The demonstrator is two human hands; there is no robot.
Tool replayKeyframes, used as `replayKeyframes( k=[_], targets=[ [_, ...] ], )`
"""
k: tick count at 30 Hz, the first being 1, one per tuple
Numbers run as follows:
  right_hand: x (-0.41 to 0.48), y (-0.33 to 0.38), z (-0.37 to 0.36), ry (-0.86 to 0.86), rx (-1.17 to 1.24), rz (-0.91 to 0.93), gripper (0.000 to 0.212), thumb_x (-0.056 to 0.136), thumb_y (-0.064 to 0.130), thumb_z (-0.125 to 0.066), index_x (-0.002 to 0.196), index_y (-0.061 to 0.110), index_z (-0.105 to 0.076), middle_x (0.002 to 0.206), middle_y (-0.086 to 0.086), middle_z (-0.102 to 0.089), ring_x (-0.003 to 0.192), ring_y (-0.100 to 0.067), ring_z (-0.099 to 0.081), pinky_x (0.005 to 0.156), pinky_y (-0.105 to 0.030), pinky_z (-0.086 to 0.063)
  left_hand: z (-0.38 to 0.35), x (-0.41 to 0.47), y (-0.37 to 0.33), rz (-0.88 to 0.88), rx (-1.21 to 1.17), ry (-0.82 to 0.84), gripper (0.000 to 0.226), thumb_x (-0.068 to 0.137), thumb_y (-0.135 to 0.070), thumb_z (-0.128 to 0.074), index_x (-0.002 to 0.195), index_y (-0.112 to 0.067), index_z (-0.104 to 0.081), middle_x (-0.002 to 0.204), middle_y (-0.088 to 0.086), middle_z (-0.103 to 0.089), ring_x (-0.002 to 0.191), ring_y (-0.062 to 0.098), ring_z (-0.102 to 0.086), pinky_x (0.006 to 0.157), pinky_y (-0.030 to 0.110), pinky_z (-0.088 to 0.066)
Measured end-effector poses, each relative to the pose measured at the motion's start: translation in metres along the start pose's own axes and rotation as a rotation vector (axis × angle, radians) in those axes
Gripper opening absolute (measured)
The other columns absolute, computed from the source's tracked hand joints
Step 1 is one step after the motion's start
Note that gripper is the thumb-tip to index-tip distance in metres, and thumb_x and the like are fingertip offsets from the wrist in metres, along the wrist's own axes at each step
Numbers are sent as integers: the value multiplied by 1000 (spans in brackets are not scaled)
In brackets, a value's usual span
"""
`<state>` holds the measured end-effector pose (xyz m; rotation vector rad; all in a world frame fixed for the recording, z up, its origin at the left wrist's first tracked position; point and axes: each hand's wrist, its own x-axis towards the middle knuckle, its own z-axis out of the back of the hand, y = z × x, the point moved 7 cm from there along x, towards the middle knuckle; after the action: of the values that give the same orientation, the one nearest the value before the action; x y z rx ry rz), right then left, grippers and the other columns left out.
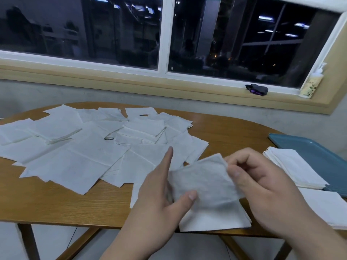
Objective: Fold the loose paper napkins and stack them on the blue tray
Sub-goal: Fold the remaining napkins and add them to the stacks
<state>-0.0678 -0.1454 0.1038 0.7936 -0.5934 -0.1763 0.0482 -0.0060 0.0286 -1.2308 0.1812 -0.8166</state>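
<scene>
Two hands are holding a folded napkin (206, 184) over the near edge of the table (47, 201): the left hand (159, 194) is pinching its left side under the thumb, the right hand (262, 184) is gripping its right edge. Loose napkins (84, 147) are lying far left; a stack (293, 166) is sitting on the blue tray (309, 149), right.

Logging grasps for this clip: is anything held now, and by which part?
A white square paper napkin: the left hand pinches its left edge, the right hand its upper right corner.

Plain room, wooden table (56, 207), wide dark window (216, 44)
</scene>
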Motion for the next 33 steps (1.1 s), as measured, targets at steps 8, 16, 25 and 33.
replayKeyframes(
  k=[8, 16, 25, 33],
  targets=[
    [-29, -54, 14, -227, 348, -368, 23, 97, 21, -54, 78, 22, -66, 68, 2, -65, 62, -9, -57, 51, -12, -42, -9, -2, -3, 73, -137, 66, 67, 87, -25, -72, 123, -73, -43, 94, -6, -70, 87, 14, -68, 88, 39, -53],
    [-30, -71, -3, -37, 264, -376, 48, 94, 23, -63, 125, 58, -52, 91, 9, -75, 67, -5, -64, 57, -24, -48, -6, 4, 2, 130, -116, -29, 46, 85, -25, -71, 111, -62, -63, 94, -18, -72, 86, -1, -69, 76, 20, -48],
    [-37, -91, 1, -211, 364, -430, 31, 97, 17, -57, 91, 40, -77, 79, 13, -71, 66, 0, -60, 50, -16, -43, -14, 1, -8, 78, -70, 90, 37, 77, -28, -74, 101, -56, -71, 65, 1, -58, 58, -2, -53, 57, 4, -36],
    [-40, -93, 5, -208, 236, -390, 22, 93, 20, -63, 90, 36, -78, 80, -8, -69, 75, -28, -59, 56, -21, -43, -16, 3, 7, 40, 126, 65, 31, 83, -18, -73, 83, -49, -76, 73, -2, -58, 71, 8, -59, 61, 7, -36]
  ],
)
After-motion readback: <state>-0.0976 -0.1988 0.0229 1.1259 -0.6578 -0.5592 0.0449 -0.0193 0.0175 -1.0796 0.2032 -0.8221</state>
